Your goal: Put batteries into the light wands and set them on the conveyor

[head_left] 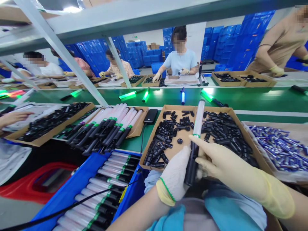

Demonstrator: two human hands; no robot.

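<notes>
A light stick [198, 120] with a clear tube, a green band and a black handle stands nearly upright in front of me. My left hand [176, 168], in a white knitted glove, is closed around the black handle. My right hand [214, 155], in a cream rubber glove, grips the same handle from the other side, its index finger at the green band. Behind the stick lies a cardboard tray [176, 150] holding many small black plastic parts [226, 131]. The palm side of my left hand is hidden.
Left of the tray, finished-looking light sticks [113, 125] lie piled beside a black power bank [150, 116]. A blue bin [69, 189] holds more sticks, crossed by a black cable [79, 203]. Batteries [276, 144] fill a tray at right. Lit sticks [145, 95] lie on the green belt [166, 96]; co-workers [181, 61] sit beyond.
</notes>
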